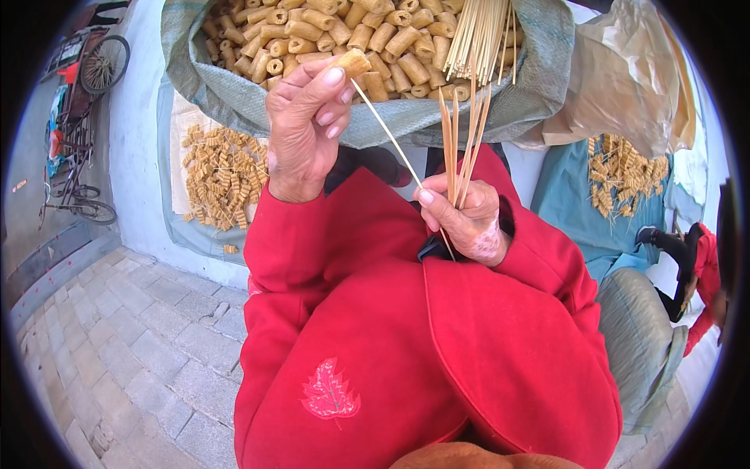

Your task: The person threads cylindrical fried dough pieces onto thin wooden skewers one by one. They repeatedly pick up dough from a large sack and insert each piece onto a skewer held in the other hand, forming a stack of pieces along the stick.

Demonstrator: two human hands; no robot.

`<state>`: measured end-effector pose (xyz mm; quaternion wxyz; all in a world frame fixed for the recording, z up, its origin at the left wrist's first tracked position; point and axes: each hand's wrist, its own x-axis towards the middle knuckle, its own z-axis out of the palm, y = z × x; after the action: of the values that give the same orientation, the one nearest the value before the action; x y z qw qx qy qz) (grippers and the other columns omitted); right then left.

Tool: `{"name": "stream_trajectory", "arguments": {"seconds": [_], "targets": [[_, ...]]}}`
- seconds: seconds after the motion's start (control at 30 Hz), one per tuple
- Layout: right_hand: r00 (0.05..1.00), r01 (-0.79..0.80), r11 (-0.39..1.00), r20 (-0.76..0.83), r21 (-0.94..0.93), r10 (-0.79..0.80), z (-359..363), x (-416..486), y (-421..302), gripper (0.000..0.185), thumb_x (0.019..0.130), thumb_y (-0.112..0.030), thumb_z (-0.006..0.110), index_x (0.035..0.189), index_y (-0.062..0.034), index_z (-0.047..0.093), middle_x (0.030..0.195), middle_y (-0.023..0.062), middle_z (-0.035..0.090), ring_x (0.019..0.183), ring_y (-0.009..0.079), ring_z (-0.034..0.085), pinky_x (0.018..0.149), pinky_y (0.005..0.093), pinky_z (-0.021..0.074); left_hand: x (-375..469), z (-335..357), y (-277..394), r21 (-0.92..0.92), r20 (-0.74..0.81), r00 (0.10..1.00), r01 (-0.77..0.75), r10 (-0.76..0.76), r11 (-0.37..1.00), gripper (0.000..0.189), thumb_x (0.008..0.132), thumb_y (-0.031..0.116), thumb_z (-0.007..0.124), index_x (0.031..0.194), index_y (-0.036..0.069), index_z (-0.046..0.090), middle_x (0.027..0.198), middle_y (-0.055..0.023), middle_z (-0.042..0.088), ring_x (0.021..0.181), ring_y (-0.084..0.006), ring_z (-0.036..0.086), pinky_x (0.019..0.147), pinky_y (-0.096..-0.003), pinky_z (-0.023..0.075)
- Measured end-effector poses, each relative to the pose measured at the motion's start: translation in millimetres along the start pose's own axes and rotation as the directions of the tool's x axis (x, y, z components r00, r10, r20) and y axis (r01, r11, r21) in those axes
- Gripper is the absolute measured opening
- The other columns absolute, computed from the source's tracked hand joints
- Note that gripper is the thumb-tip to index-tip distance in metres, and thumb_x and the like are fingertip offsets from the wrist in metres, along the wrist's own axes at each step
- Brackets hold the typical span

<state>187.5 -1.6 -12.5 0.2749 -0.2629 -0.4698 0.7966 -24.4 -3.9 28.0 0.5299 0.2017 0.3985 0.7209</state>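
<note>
Between the fingertips of my left hand is a short brown tubular food piece, above the sack's near rim. My right hand grips several upright wooden skewers and, between thumb and fingertip, one slanting thin skewer. That skewer's upper tip meets the lower edge of the piece; whether it has entered is unclear. Beyond my hands, a green woven sack lies open, full of similar hollow brown pieces. A bundle of pale skewers rests on them at the right.
Piles of skewered, ridged brown pieces lie on sheets at left and right. Crumpled plastic adjoins the sack. A covered bundle and a person in red are at the right. A tricycle cart stands far left beyond paving.
</note>
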Motion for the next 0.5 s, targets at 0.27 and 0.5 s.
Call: {"name": "stream_trajectory", "arguments": {"seconds": [0.27,0.5], "targets": [[0.998,0.065,0.996,-0.016,-0.064,-0.066,-2.3,-4.0,3.1,0.005,0.086,0.000,0.055,0.089,0.0015,0.058,0.058,-0.0023,0.049,0.049,0.0033,0.042,0.043,0.0194,0.0347,-5.4,5.6,-1.6,0.140,-0.041,0.999,0.011,-0.006,0.990,0.022,0.076,0.007,0.066,0.095,-0.003,0.061,0.068,-0.0050,0.056,0.047,-0.0023,0.038,0.040,-0.0145,0.0322],[1.000,0.000,0.996,-0.024,-0.090,-0.002,-4.3,-5.2,-0.8,0.009,0.086,-0.001,0.054,0.088,0.0049,0.060,0.062,0.0031,0.054,0.051,0.0063,0.048,0.048,0.0204,0.0411,-15.3,10.2,-9.4,0.169,-0.098,0.994,0.068,-0.051,0.983,0.023,0.075,0.006,0.067,0.094,-0.004,0.061,0.067,-0.0031,0.054,0.047,-0.0018,0.036,0.040,-0.0155,0.0298]]}}
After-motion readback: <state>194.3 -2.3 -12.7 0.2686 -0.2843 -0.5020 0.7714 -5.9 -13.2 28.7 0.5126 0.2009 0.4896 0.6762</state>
